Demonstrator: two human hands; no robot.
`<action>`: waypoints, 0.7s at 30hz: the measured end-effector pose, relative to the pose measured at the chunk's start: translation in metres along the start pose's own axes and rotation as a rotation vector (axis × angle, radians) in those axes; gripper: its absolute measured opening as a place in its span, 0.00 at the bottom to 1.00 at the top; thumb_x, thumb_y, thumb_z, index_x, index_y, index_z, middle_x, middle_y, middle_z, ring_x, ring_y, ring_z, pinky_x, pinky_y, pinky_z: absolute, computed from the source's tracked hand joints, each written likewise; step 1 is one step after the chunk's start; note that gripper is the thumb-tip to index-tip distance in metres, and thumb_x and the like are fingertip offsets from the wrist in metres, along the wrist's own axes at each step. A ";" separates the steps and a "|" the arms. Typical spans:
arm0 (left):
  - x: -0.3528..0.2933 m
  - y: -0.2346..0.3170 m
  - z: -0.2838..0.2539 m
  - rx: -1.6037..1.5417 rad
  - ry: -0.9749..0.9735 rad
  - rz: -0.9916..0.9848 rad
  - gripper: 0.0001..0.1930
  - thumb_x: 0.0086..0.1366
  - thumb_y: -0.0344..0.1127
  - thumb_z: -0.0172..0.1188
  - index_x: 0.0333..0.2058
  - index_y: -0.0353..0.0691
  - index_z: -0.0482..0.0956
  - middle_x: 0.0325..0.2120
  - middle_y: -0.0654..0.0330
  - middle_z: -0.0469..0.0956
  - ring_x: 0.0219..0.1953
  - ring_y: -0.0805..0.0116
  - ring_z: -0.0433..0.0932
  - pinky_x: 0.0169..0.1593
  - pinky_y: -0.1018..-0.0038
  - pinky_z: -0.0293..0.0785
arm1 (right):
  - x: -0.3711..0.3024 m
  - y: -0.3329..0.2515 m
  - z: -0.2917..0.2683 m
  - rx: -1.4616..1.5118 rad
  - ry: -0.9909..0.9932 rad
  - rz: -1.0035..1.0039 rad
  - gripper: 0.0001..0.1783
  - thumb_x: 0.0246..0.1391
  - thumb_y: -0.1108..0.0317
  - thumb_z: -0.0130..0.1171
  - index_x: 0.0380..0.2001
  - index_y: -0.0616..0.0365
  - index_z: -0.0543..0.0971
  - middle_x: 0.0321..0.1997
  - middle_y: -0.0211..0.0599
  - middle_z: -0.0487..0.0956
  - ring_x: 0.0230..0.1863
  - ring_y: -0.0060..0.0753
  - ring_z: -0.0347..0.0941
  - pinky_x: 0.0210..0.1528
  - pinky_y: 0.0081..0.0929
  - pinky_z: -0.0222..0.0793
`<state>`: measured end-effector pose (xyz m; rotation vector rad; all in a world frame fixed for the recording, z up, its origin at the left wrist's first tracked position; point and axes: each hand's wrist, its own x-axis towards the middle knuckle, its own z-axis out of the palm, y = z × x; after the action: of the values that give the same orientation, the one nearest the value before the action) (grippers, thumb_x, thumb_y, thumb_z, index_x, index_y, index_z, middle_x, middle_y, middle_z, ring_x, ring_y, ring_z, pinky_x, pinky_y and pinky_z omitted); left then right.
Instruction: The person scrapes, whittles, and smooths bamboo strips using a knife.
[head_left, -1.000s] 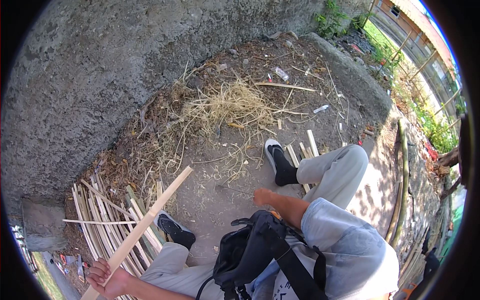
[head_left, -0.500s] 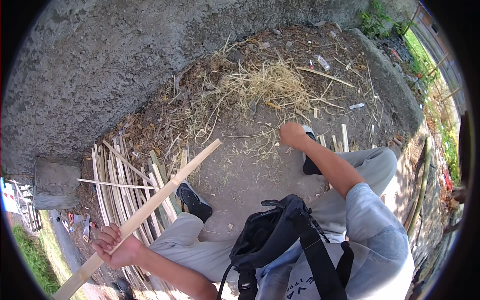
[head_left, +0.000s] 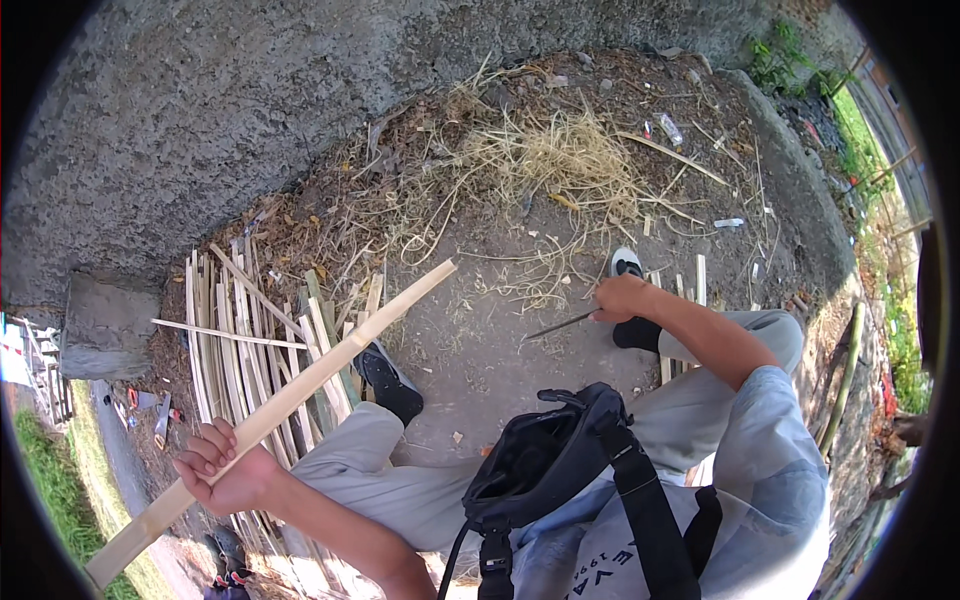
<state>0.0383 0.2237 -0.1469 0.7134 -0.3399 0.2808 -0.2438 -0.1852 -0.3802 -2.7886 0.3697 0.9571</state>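
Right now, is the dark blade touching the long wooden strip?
Apart. The head view shows brown ground between the dark blade and the long wooden strip.

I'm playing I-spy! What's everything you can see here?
Long strip: one, pale tan, in left hand.
Knife-like tool: one, dark, in right hand.
Strip pile: many, pale, lower left.
Other strips: several, pale, right of centre.
Shavings: one heap, straw-yellow, upper middle.
Wall: one, grey, top left.
Block: one, grey, left.
Plastic bits: several, mostly clear, upper right.
Leafy plant: one, green, top right.
Bag: one, black, lower middle.
Shoes: two, black and grey, middle.
Left hand: one, bare, lower left.
Right hand: one, bare, right of centre.
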 end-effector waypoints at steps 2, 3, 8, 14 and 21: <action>0.000 -0.001 0.000 0.010 0.008 0.006 0.20 0.66 0.37 0.45 0.14 0.49 0.54 0.11 0.69 0.48 0.14 0.77 0.46 0.22 0.78 0.47 | 0.012 0.003 -0.005 -0.070 -0.043 0.011 0.23 0.52 0.50 0.56 0.35 0.62 0.81 0.39 0.47 0.80 0.43 0.49 0.77 0.45 0.42 0.72; -0.001 -0.001 -0.001 0.012 0.003 0.002 0.20 0.66 0.37 0.45 0.14 0.49 0.54 0.11 0.69 0.48 0.14 0.77 0.46 0.22 0.78 0.47 | 0.018 0.006 -0.008 -0.138 -0.090 0.020 0.21 0.52 0.52 0.57 0.36 0.61 0.81 0.41 0.45 0.80 0.44 0.47 0.77 0.45 0.41 0.72; -0.002 -0.002 0.002 0.019 0.015 0.013 0.21 0.66 0.37 0.46 0.14 0.49 0.54 0.10 0.69 0.48 0.14 0.77 0.46 0.22 0.78 0.47 | 0.077 0.049 -0.039 -0.224 0.313 0.350 0.11 0.53 0.62 0.54 0.30 0.54 0.82 0.36 0.40 0.81 0.40 0.41 0.79 0.39 0.37 0.75; 0.002 -0.002 -0.002 0.020 0.009 -0.001 0.21 0.66 0.37 0.45 0.14 0.49 0.54 0.11 0.69 0.48 0.14 0.77 0.47 0.22 0.78 0.47 | 0.094 0.058 -0.111 0.253 0.545 0.631 0.17 0.58 0.58 0.51 0.37 0.61 0.79 0.39 0.50 0.80 0.43 0.49 0.77 0.42 0.39 0.75; 0.001 -0.003 0.004 0.027 0.012 0.026 0.21 0.66 0.38 0.45 0.13 0.49 0.54 0.11 0.69 0.49 0.14 0.77 0.46 0.23 0.78 0.47 | 0.074 0.047 -0.117 0.184 0.243 0.458 0.11 0.45 0.68 0.56 0.31 0.62 0.82 0.38 0.47 0.81 0.41 0.48 0.78 0.39 0.41 0.75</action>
<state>0.0396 0.2194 -0.1455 0.7342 -0.3348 0.3142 -0.1331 -0.2711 -0.3386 -2.7006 1.1082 0.6121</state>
